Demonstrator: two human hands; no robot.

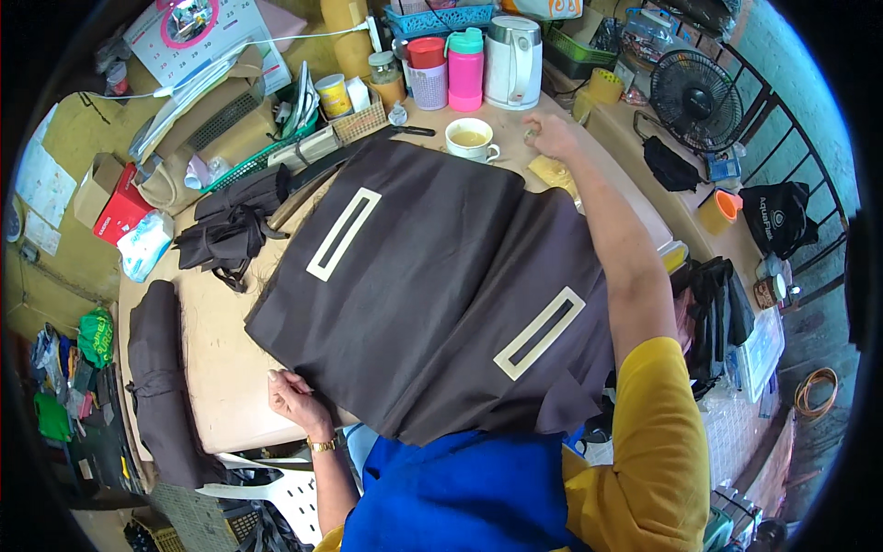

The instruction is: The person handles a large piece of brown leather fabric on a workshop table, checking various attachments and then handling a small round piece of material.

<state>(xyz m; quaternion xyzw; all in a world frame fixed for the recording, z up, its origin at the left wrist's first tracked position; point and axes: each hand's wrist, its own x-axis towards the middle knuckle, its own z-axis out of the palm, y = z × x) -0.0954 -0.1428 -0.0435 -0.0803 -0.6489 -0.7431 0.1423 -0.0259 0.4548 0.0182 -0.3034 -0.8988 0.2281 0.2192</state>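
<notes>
A large dark brown cloth (pixel 414 276) lies across the table's front and over my lap, with a fold running down its middle. Two cream rectangular frames (pixel 343 235) with long slots rest on it, the second frame (pixel 540 333) nearer my right side. My left hand (pixel 299 403), fingers curled, rests at the cloth's near left edge; what it may hold is hidden. Beyond the cloth, my right hand (pixel 552 138) is stretched out with fingertips pinched at a small thing too tiny to name. It is right of a white cup (pixel 471 140) of pale drink, above a yellow packet (pixel 554 175).
A rolled dark cloth (pixel 164 382) lies on the table's left, and bundled dark cloth (pixel 230 225) farther back. An electric kettle (pixel 512 64), a pink bottle (pixel 465 74) and containers line the back. A black fan (pixel 696 99) stands on the right ledge.
</notes>
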